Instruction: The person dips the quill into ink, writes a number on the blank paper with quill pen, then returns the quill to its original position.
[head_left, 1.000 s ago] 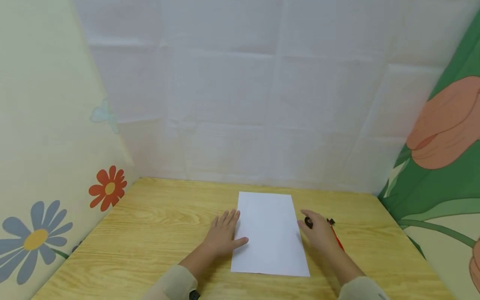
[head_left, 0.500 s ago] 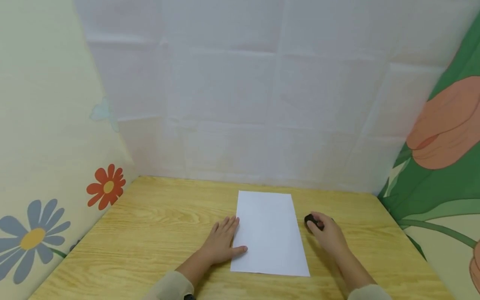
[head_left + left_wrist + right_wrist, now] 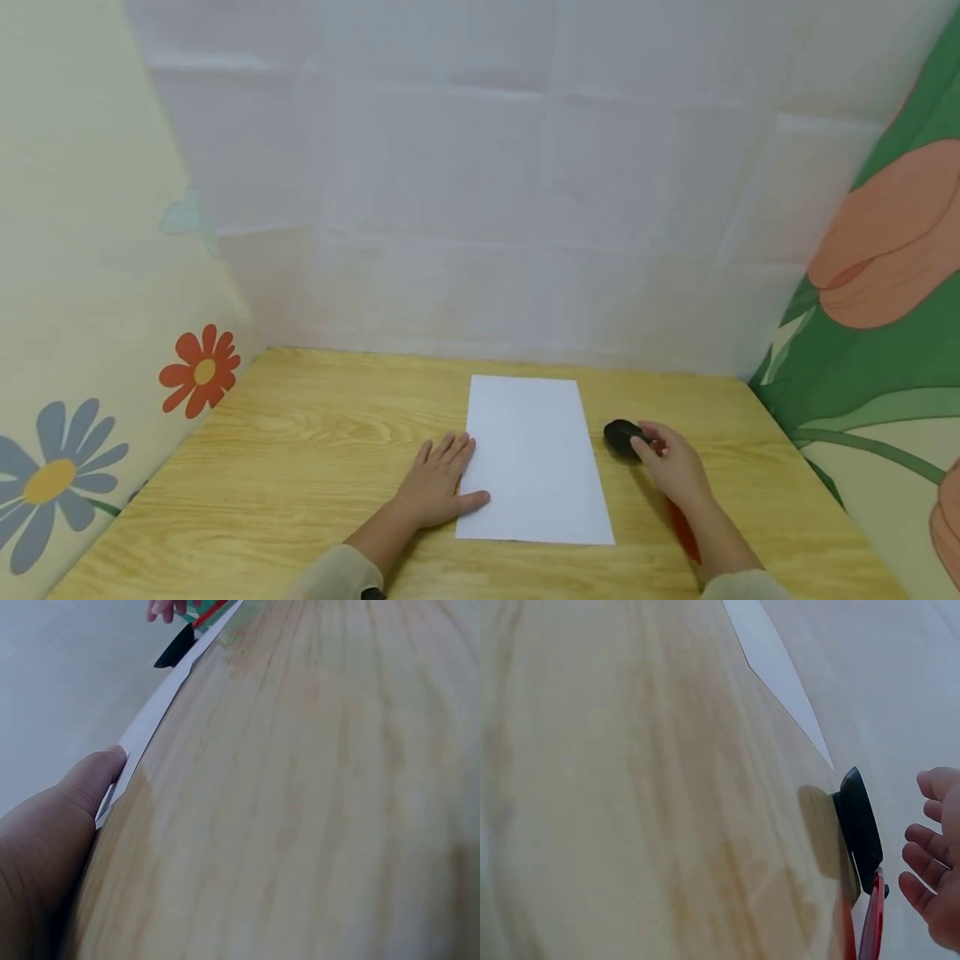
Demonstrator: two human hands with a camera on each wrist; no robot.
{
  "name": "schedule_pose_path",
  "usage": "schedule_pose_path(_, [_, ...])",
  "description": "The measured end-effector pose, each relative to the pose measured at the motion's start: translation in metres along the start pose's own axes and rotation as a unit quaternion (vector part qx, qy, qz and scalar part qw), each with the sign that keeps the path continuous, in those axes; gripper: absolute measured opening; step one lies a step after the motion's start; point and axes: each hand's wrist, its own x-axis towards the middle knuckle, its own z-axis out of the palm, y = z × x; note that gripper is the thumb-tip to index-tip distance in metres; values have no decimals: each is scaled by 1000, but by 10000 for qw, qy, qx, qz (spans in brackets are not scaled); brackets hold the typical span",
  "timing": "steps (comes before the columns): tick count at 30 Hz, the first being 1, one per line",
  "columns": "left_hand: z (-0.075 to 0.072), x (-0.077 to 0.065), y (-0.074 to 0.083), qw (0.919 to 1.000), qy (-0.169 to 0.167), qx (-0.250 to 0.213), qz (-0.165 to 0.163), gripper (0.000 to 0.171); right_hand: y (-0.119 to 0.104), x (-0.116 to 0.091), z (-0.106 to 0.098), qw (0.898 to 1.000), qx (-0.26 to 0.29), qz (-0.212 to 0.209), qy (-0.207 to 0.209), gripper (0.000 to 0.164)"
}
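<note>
A blank white sheet of paper lies flat on the wooden table. My left hand rests spread on its left edge, with the thumb on the sheet. To the right of the paper lies a tool with a black oval head and a slim red handle; its exact kind is unclear. My right hand hovers over the tool, hiding where head and handle join. In the right wrist view, the bent fingers are apart from the black head, with nothing in them.
The wood-grain table spreads around the sheet. Creased white cloth hangs at the back. Flower-printed panels stand at the left and right edges.
My right hand, which had the black-headed tool in its fingers, has let go of it and drawn slightly right. The black head now shows more fully. My left hand stays on the paper.
</note>
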Motion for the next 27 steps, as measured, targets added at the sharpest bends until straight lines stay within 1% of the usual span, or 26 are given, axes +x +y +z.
schedule_pose_path(7, [-1,1,0,10000,-13,32,-27,90,14,4,-8,9995,182,240,-64,47])
schedule_pose_path(14, [0,0,0,10000,17,15,-24,90,24,6,-11,9981,287,501,196,44])
schedule_pose_path(17, [0,0,0,10000,26,-32,19,89,30,6,-12,9970,397,632,226,44])
schedule_pose_path(23, [-1,0,3,10000,14,-59,-21,89,40,7,-13,9934,733,879,12,46])
schedule_pose_path(24, [-1,1,3,10000,1,-53,-26,89,41,7,-13,9931,767,890,-21,46])
schedule_pose_path(27, [-1,1,4,9999,58,-81,51,89,43,7,-14,9948,650,782,-61,46])
